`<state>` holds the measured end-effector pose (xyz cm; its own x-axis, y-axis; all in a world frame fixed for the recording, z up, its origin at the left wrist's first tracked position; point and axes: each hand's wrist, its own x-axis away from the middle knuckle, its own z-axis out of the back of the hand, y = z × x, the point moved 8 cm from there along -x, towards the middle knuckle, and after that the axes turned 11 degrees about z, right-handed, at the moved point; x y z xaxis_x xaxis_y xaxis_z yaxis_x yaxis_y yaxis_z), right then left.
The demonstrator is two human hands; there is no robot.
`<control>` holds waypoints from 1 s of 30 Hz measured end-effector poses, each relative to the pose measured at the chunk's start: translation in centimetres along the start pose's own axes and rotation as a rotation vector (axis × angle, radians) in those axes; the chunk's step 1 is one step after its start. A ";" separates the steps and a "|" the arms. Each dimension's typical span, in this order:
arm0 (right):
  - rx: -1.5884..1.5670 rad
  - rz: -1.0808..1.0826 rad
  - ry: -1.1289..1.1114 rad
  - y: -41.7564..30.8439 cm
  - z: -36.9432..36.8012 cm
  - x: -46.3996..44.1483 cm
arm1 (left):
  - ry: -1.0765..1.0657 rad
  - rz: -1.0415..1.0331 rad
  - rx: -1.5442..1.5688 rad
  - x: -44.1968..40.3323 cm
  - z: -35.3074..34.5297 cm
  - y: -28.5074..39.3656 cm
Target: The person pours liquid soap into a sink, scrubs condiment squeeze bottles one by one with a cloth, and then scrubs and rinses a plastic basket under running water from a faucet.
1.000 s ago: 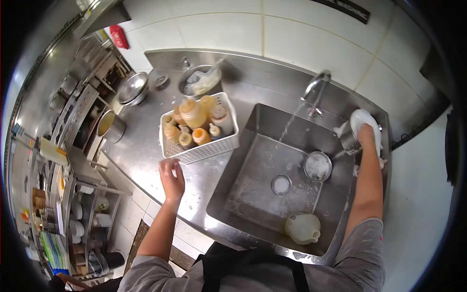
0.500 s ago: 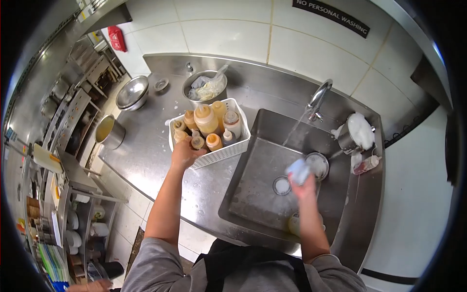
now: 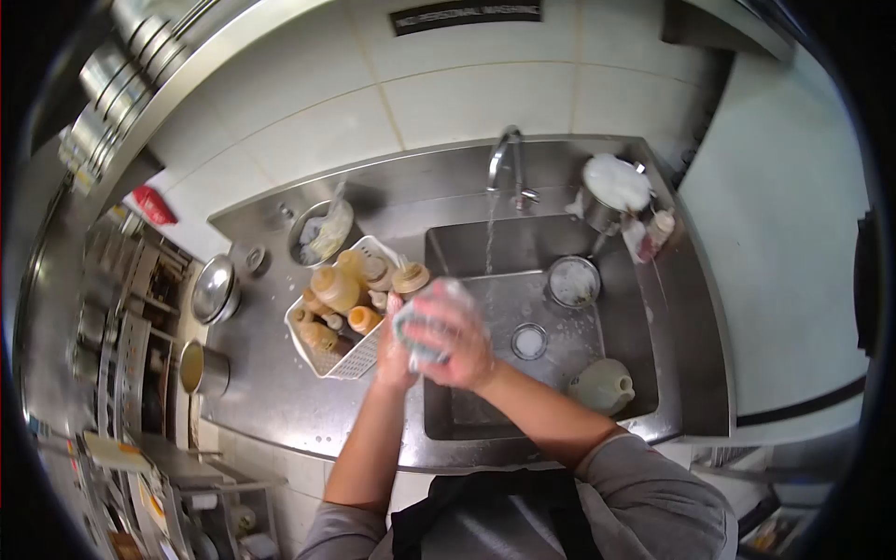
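Observation:
Over the sink's left edge, both hands come together, blurred by motion. My right hand (image 3: 453,336) is closed round a wet, whitish cloth (image 3: 416,341). My left hand (image 3: 396,353) is closed against the cloth's left side; what lies inside its grip is hidden. A tan-topped squeeze bottle (image 3: 411,277) shows just above the hands, its lower part out of sight; I cannot tell whether it is held. To the left, a white perforated basket (image 3: 357,362) holds several squeeze bottles (image 3: 336,288).
Water runs from the faucet (image 3: 505,159) into the sink (image 3: 476,245). A soapy round container (image 3: 573,282) and a pale jug (image 3: 602,386) lie inside. A foam-topped pot (image 3: 616,187) and a bottle (image 3: 657,235) stand right; a bowl with plastic (image 3: 322,233) stands behind the basket.
My right hand has brought the cloth from the sink's right side leftward to my left hand. My left hand has moved from the basket's front to its right side. The view has shifted.

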<state>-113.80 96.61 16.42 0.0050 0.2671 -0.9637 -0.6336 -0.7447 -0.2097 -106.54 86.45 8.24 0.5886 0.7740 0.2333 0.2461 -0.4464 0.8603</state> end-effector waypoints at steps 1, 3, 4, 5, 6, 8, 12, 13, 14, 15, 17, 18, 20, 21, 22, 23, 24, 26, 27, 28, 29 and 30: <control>-0.023 -0.228 0.158 2.9 1.8 0.8 | -0.019 0.125 0.095 0.0 -2.6 -1.4; -0.140 -0.650 0.428 7.5 4.3 3.2 | 0.010 0.133 0.063 -2.0 -4.5 -4.3; 0.066 -0.435 0.300 5.4 5.3 2.3 | -0.065 0.139 0.084 -2.7 -4.9 -5.5; 0.267 -0.218 0.164 3.2 5.8 1.5 | -0.140 0.140 0.107 -3.3 -5.2 -6.5; 0.285 -0.219 0.171 3.6 6.5 1.7 | -0.156 0.149 0.100 -3.5 -6.3 -6.6; 0.276 -0.262 0.226 4.9 8.1 2.8 | -0.114 0.139 0.084 -3.5 -7.8 -7.2; 0.359 -0.302 0.275 5.5 10.8 2.8 | -0.224 0.156 0.196 -3.5 -10.2 -8.3; 0.364 -0.259 0.237 4.9 11.0 2.4 | -0.262 0.210 0.283 -3.7 -10.6 -8.9; 0.371 -0.220 0.200 4.3 11.1 2.2 | -0.197 0.142 0.182 -4.1 -10.6 -8.9; 0.381 -0.223 0.208 4.4 11.4 2.3 | -0.134 0.070 0.085 -4.2 -10.8 -8.8; 0.247 -0.459 0.369 6.5 12.7 3.5 | -0.193 0.114 0.098 -4.2 -11.8 -8.9; 0.341 -0.243 0.236 4.2 12.2 2.0 | -0.244 0.155 0.115 -4.4 -12.4 -8.9; 0.470 -0.165 0.121 1.8 11.6 3.6 | -0.389 0.154 0.347 -4.9 -13.2 -8.6; 0.531 -0.157 0.093 1.7 11.5 5.4 | -0.332 0.068 0.270 -4.8 -13.9 -7.4; 0.537 -0.157 0.098 1.5 11.4 6.6 | -0.217 0.067 0.239 -5.4 -13.7 -7.1; 0.409 -0.362 0.277 2.8 12.4 8.7 | -0.191 0.064 0.230 -5.6 -14.0 -6.9; 0.272 -0.564 0.451 4.4 13.3 11.0 | -0.295 0.144 0.270 -6.0 -14.6 -7.4; -0.389 -0.929 0.756 8.3 11.5 15.9 | -0.563 0.250 0.277 -6.2 -16.4 -7.9; -1.100 -1.239 1.021 9.0 7.6 18.4 | -0.727 0.277 0.242 -5.8 -17.6 -7.9; -1.340 -1.367 1.028 8.6 6.4 18.2 | -0.868 0.344 0.299 -5.9 -17.9 -8.8; -1.340 -1.364 1.031 9.1 6.9 18.6 | -0.870 0.346 0.297 -6.4 -17.4 -9.8; -1.435 -1.305 1.051 9.3 7.4 17.6 | -0.796 0.248 0.244 -6.6 -17.3 -9.9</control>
<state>-125.33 98.90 -1.28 0.4376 0.8842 0.1633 0.8990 -0.4274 -0.0954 -126.19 93.55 6.09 0.9884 0.1377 -0.0639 0.1439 -0.7152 0.6840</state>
